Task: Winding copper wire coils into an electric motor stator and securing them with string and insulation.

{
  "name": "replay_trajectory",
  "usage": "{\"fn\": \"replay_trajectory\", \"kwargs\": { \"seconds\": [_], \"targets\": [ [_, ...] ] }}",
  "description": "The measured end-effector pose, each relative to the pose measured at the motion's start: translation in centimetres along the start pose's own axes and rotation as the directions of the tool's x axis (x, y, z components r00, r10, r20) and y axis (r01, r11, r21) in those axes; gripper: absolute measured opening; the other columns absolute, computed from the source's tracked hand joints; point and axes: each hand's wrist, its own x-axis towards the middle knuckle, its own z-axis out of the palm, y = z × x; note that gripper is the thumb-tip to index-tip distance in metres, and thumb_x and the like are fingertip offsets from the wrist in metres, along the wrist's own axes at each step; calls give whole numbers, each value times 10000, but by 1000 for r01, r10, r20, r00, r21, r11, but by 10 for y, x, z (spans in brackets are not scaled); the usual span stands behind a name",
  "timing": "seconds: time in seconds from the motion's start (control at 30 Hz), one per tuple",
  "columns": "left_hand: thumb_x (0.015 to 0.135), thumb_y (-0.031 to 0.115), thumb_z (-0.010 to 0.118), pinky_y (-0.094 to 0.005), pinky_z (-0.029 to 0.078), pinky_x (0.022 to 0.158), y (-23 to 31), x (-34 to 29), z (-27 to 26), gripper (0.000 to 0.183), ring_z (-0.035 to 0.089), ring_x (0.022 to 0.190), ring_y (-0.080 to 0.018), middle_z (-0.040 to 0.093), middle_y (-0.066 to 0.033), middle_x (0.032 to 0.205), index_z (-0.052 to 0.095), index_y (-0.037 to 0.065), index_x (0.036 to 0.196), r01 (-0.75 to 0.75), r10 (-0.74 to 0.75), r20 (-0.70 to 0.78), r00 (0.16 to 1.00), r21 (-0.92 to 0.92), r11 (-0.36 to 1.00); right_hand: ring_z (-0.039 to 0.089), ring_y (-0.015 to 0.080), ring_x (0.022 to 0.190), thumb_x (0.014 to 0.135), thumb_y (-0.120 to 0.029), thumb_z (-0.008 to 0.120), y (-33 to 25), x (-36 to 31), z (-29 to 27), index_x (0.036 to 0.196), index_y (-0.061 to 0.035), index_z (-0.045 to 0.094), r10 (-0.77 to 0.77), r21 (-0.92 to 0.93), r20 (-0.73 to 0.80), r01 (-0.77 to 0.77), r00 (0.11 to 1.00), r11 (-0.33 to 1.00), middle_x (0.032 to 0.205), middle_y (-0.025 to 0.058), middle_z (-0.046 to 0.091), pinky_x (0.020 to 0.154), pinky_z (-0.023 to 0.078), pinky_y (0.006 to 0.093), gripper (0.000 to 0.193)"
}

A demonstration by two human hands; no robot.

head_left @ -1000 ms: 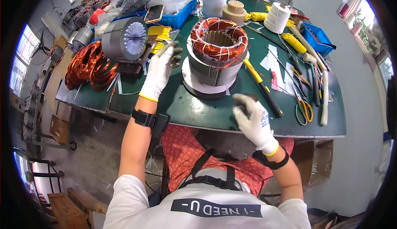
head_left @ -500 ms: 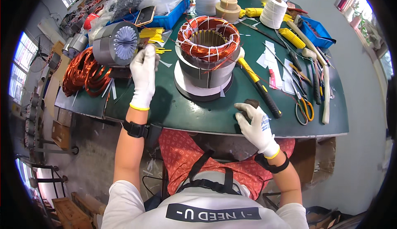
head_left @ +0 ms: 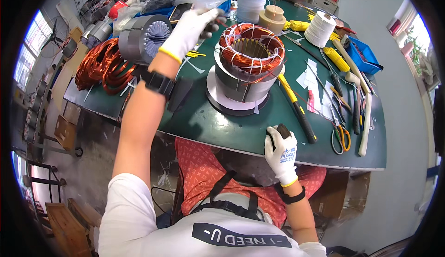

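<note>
My left hand (head_left: 197,28), in a white glove with a dark palm, reaches across the bench beyond the grey slotted motor core (head_left: 146,36). Its fingers are curled together near the back left of a wound stator (head_left: 245,83); whatever they pinch is too small to make out. Copper coils (head_left: 252,64) tied with white cord crown this stator, which stands upright on a round white-topped base (head_left: 214,92). Near the bench's front edge, my gloved right hand (head_left: 281,155) is closed round a small dark block-like piece (head_left: 282,131).
Right of the stator lie a yellow-and-black-handled hammer (head_left: 296,108), orange-handled scissors (head_left: 343,138), paper strips (head_left: 314,94) and a white cord spool (head_left: 321,29). Loose copper coils (head_left: 104,67) rest at the left. Behind are a white reel (head_left: 251,6) and a blue bin (head_left: 364,57).
My left hand has moved away and to the right, from beside the slotted core toward the stator's back left. My right hand has turned slightly, keeping the dark piece.
</note>
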Motion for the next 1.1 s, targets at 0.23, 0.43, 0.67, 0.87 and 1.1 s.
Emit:
{"fn": "replay_trajectory", "kwargs": {
  "seconds": [0.23,0.43,0.67,0.87,1.1],
  "targets": [
    [1008,334,631,-268,503,820,-45,-70,-14,451,649,999,-152,682,-62,1170,592,28,1336,-256,120,-317,941,-433,864,639,368,853,788,-30,701,-5,5,-2,1008,-37,688,-31,35,0,31,1000,999,937,151,683,777,508,447,221],
    [1012,266,641,-268,549,751,-50,-112,-20,347,688,927,-151,693,-45,1050,622,42,1277,-163,-146,-440,886,-590,790,655,362,917,741,41,704,-57,41,-46,1056,-28,690,-101,268,-46,109,994,957,949,173,688,826,512,442,323],
    [1000,251,660,-267,571,711,-48,-161,-6,396,704,866,-172,717,-98,1051,624,-23,1284,-277,-60,-637,769,-416,866,669,316,920,748,118,684,-92,106,-78,1052,-9,702,-304,206,-365,395,880,895,998,154,698,847,523,395,331],
    [893,77,722,-335,561,734,-16,-219,40,175,716,856,-263,731,-92,963,717,38,1063,-344,730,-307,610,728,593,624,253,900,708,-5,763,-109,112,-31,1191,-147,716,-396,-9,-249,407,884,913,1015,92,693,824,466,395,506],
    [731,100,792,-351,546,648,-1,-218,65,321,691,798,-236,702,-63,946,701,89,1038,-644,792,230,565,723,250,601,225,880,739,-168,788,-99,98,16,1142,-211,762,-264,-28,-301,268,916,963,937,-1,708,839,403,403,406]
  ]
}}
